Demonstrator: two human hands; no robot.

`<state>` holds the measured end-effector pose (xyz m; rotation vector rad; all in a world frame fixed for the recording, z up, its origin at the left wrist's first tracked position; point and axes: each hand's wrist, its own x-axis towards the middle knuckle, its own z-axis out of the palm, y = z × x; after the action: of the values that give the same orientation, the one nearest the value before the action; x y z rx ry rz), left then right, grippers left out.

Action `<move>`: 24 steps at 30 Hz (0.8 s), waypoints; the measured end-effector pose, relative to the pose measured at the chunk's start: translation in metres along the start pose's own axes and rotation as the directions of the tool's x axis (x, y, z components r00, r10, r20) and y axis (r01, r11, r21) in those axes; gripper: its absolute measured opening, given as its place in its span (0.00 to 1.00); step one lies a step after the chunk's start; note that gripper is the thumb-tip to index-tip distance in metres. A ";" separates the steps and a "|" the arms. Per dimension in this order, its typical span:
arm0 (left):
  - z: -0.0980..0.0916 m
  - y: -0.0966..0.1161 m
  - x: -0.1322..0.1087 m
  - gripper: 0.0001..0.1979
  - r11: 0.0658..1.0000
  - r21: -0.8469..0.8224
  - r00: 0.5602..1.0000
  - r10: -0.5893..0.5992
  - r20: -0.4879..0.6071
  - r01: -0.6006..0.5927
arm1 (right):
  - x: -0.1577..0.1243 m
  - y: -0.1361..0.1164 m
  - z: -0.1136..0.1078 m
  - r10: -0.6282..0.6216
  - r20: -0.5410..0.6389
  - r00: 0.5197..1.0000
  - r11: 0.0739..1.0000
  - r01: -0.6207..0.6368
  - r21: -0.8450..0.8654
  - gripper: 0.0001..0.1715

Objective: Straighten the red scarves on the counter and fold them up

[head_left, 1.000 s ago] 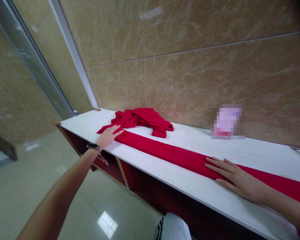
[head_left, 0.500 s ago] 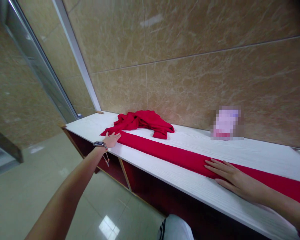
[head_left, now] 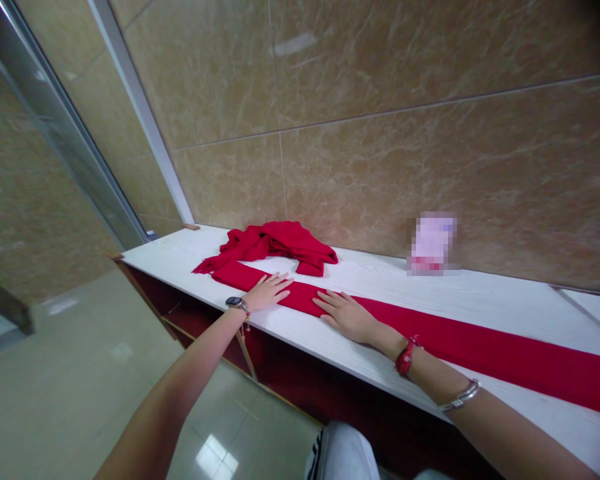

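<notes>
A long red cloth strip (head_left: pixel 480 350) lies stretched along a white counter (head_left: pixel 480 303). Its far end is bunched in a red heap (head_left: pixel 280 241) by the wall. My left hand (head_left: pixel 269 291), with a watch at the wrist, lies flat on the strip, fingers spread. My right hand (head_left: pixel 345 313) lies flat on the strip just to the right of it, fingers spread too. A red band and a silver bangle circle my right wrist. Neither hand grips anything.
A small pink object (head_left: pixel 433 243), blurred out, stands against the tan tiled wall (head_left: pixel 380 133) at the back of the counter. Below the counter are dark red open shelves (head_left: pixel 205 327). Glossy floor tiles (head_left: pixel 80 387) lie to the left, beside a metal-framed glass door (head_left: pixel 70 147).
My right hand slid left along the strip, close to the left hand. My left hand came back from the strip's far end toward the right. The view shifted a little.
</notes>
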<state>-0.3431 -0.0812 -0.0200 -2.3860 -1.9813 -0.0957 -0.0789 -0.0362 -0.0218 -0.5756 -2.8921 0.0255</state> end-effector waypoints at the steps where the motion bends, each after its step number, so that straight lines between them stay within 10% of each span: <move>1: -0.001 -0.001 0.000 0.23 1.000 0.024 1.000 0.004 0.016 -0.005 | -0.002 0.001 0.002 -0.002 -0.005 1.000 1.000 0.002 0.003 0.30; 12: -0.011 -0.061 -0.025 0.23 0.963 0.039 0.964 -0.265 -0.016 0.265 | 0.013 -0.010 -0.014 -0.018 -0.009 1.000 0.999 0.018 0.028 0.28; 17: -0.019 -0.091 -0.051 0.20 0.987 0.080 0.980 -0.126 -0.153 0.140 | 0.050 -0.041 -0.019 -0.040 -0.056 0.998 0.996 0.045 0.082 0.22; 24: -0.030 -0.094 -0.060 0.21 0.959 0.280 0.998 -0.039 -0.038 0.048 | 0.061 -0.054 -0.009 0.040 -0.036 0.999 0.998 -0.039 0.044 0.17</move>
<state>-0.4475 -0.1248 0.0043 -2.1501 -1.8878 0.1366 -0.1524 -0.0629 0.0009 -0.6189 -2.8369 0.0817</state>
